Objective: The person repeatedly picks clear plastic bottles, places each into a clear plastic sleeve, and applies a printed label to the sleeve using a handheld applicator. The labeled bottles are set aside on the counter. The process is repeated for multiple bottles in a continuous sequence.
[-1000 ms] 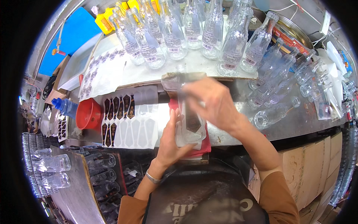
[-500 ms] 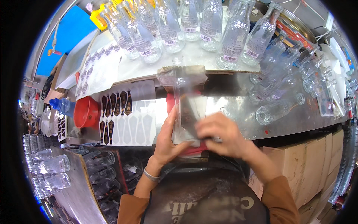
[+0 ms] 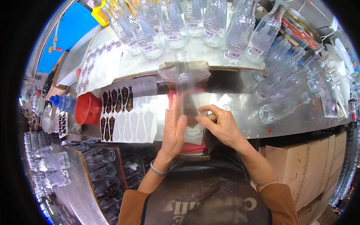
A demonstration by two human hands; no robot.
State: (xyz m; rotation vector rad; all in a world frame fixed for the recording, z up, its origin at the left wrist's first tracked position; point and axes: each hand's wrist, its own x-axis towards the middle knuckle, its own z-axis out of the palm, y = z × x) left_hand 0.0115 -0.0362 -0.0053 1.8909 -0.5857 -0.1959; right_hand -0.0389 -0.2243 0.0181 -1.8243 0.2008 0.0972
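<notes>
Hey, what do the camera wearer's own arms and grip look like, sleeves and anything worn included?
Rust-brown sleeves cover the upper arms, leaving the forearms bare. A silver-coloured bracelet circles the left wrist; none shows on the right. Left grip and right grip are both ungloved, with no rings visible.

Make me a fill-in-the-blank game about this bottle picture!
The glass bottle between the left hand and right hand points its neck ____ the apron.
The metal bracelet is on the person's ____ wrist.
On the sticker sheet, the lower row holds ____ dark stickers.
The plastic container beside the blue-capped bottle is coloured ____.

Missing words: away from; left; two; red.
</notes>
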